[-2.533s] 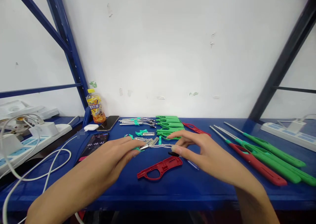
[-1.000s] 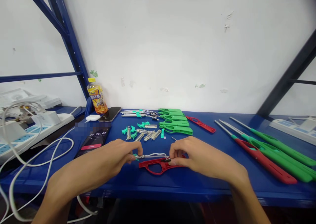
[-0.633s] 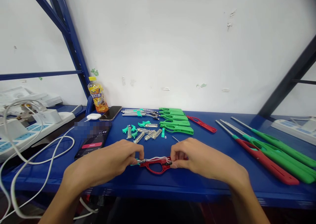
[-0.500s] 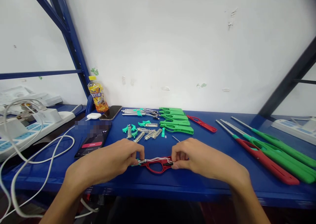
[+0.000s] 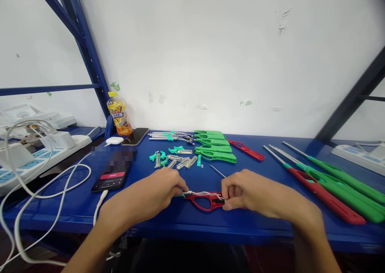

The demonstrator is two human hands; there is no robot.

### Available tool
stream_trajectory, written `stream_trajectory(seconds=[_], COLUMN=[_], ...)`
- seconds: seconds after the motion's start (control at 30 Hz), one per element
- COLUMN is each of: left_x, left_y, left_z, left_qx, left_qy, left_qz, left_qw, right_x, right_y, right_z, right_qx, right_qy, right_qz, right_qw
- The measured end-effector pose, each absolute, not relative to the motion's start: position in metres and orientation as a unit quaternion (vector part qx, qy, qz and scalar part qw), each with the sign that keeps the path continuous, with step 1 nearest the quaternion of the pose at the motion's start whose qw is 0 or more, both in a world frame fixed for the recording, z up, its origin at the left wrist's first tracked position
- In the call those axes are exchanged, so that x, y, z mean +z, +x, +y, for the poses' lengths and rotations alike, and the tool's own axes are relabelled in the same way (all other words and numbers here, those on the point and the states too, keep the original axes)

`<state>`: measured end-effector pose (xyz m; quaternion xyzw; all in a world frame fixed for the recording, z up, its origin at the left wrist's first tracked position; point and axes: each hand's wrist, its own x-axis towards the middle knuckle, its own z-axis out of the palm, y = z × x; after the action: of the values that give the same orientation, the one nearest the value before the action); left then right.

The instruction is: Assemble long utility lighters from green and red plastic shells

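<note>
A red handle shell (image 5: 204, 200) lies on the blue bench top (image 5: 186, 225) near its front edge. Along its top runs a thin white wire assembly (image 5: 202, 193) with a small green end piece. My left hand (image 5: 156, 190) pinches the wire's left end at the shell's left tip. My right hand (image 5: 246, 190) pinches the right end of the wire and presses on the shell's right part, which it hides.
Behind lie green handle shells (image 5: 214, 146), a second red shell (image 5: 246, 149), metal tubes (image 5: 167, 136), and small green and metal parts (image 5: 174, 160). Finished long lighters (image 5: 327, 184) lie right. Two phones (image 5: 112, 172), an orange drink bottle (image 5: 118, 114), power strips and white cables (image 5: 45, 184) crowd the left.
Both hands brought the wire assembly down from the air onto the red shell. Hands and shell have shifted a little to the right since half a second ago.
</note>
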<state>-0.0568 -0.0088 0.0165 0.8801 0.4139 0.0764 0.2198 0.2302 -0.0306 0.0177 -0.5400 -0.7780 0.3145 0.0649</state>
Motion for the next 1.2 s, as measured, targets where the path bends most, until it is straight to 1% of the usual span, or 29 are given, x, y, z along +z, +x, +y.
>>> stream_trajectory(seconds=[0.17, 0.37, 0.6, 0.93, 1.07, 1.2], left_x=[0.013, 0.010, 0.010, -0.008, -0.006, 0.000], left_y=[-0.051, -0.053, -0.054, -0.051, -0.047, -0.040], left_z=[-0.010, -0.008, -0.010, -0.013, -0.016, -0.017], left_qx=[0.066, 0.067, 0.066, 0.096, 0.100, 0.076], left_qy=[0.889, 0.878, 0.879, 0.886, 0.900, 0.898], left_qz=[0.403, 0.410, 0.410, 0.411, 0.398, 0.411], left_qw=[0.208, 0.237, 0.233, 0.193, 0.147, 0.137], right_x=[0.020, 0.019, 0.019, 0.021, 0.021, 0.020], right_y=[0.237, 0.240, 0.239, 0.238, 0.238, 0.236], right_z=[-0.028, -0.025, -0.027, -0.026, -0.026, -0.029], right_qx=[0.327, 0.331, 0.333, 0.335, 0.325, 0.308], right_qy=[-0.553, -0.557, -0.560, -0.555, -0.549, -0.561], right_qz=[-0.765, -0.760, -0.757, -0.759, -0.768, -0.767], right_qw=[0.054, 0.048, 0.054, 0.051, 0.058, 0.051])
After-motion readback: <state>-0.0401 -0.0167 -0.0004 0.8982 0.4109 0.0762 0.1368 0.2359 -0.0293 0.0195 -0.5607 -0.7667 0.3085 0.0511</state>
